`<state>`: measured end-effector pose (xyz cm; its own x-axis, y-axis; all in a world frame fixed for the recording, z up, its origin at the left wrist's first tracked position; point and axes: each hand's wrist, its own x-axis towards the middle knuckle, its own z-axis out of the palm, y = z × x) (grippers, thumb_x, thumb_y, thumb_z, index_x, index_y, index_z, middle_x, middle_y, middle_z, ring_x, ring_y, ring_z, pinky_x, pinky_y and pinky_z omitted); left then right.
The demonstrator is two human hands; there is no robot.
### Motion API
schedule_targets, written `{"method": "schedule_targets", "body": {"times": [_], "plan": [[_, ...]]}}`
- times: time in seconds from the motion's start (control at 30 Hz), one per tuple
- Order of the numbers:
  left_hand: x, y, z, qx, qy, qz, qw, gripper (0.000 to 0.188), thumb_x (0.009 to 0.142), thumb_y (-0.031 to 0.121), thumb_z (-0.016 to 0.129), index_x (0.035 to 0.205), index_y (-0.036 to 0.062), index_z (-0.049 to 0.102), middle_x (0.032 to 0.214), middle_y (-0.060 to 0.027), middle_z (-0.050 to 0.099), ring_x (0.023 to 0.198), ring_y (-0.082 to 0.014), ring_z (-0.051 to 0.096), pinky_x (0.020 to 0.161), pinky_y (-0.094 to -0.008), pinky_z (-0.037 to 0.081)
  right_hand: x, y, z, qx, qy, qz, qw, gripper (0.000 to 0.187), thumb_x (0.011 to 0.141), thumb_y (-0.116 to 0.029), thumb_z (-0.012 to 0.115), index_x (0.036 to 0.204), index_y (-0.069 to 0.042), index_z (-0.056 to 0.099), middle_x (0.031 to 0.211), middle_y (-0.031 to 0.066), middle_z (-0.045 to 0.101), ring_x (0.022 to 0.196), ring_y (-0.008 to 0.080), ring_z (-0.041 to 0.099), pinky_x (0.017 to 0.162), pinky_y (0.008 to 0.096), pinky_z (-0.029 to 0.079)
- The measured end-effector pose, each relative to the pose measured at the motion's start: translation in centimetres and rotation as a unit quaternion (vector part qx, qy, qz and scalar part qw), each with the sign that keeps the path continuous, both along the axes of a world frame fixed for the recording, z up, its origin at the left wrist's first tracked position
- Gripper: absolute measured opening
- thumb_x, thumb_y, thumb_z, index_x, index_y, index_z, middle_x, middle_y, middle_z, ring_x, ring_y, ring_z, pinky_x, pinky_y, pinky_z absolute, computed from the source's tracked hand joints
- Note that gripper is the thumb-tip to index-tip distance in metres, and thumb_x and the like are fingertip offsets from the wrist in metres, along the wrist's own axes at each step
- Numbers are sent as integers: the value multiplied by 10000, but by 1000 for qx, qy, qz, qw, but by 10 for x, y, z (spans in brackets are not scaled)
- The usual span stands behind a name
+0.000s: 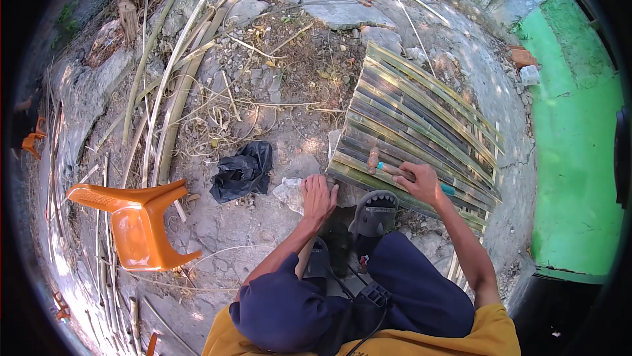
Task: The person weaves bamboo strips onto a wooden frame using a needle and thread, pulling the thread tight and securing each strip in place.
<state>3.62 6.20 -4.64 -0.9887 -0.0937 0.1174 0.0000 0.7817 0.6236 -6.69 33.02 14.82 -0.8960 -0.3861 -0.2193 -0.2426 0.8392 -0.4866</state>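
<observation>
The right hand (419,183) had its grip closed around a wooden-handled tool (385,167) on the bamboo mat (421,119). The left hand (318,196), fingers spread, pressed the mat's near edge beside a sandal (374,214).

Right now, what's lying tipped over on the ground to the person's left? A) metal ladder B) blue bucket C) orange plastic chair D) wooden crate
C: an orange plastic chair lies on its side on the stony ground, left of the black plastic bag, while the left hand and right hand rest at the near edge of the woven bamboo slat panel.
</observation>
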Motion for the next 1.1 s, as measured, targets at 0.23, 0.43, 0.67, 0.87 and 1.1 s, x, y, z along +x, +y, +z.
{"method": "schedule_targets", "body": {"times": [0.23, 0.43, 0.67, 0.87, 1.1], "plan": [[-1, 2, 7, -27, -18, 8, 999, 425, 954, 346, 671, 1128, -23, 551, 1141, -203, 571, 1178, -376, 518, 1112, -522, 326, 0, -11, -26, -5, -18, 0, 1000, 430, 921, -486, 757, 1024, -69, 734, 779, 184, 705, 752, 409, 691, 694, 477, 524], [-1, -3, 0, -33, -19, -9, 999, 422, 953, 347, 676, 1114, -23, 551, 1089, -188, 590, 1134, -354, 536, 1082, -531, 330, -2, -24, -32, -5, -20, 24, 999, 422, 928, -489, 750, 1032, -81, 736, 792, 179, 713, 763, 409, 695, 703, 477, 528], [-3, 0, 3, -7, -40, -5, 999, 433, 952, 347, 678, 1119, -30, 547, 1092, -191, 591, 1145, -355, 535, 1095, -539, 318, 1, -35, -35, -26, -36, 25, 999, 342, 992, -410, 695, 1037, -71, 689, 755, 207, 666, 743, 427, 673, 672, 502, 493], [-3, 2, 4, 6, -27, -7, 1000, 434, 946, 347, 682, 1115, -28, 544, 1091, -193, 594, 1155, -356, 536, 1112, -534, 309, 6, -46, -59, -93, -56, -35, 993, 307, 1072, -333, 578, 1045, -31, 629, 712, 246, 600, 687, 447, 629, 637, 513, 443], [4, -10, 0, -20, -22, 6, 1000, 432, 945, 344, 683, 1125, -24, 546, 1100, -192, 598, 1157, -352, 540, 1109, -525, 315, 7, -70, -48, -178, 0, -36, 983, 294, 1108, -295, 486, 1030, -21, 558, 711, 268, 607, 672, 495, 620, 612, 549, 440]]}}
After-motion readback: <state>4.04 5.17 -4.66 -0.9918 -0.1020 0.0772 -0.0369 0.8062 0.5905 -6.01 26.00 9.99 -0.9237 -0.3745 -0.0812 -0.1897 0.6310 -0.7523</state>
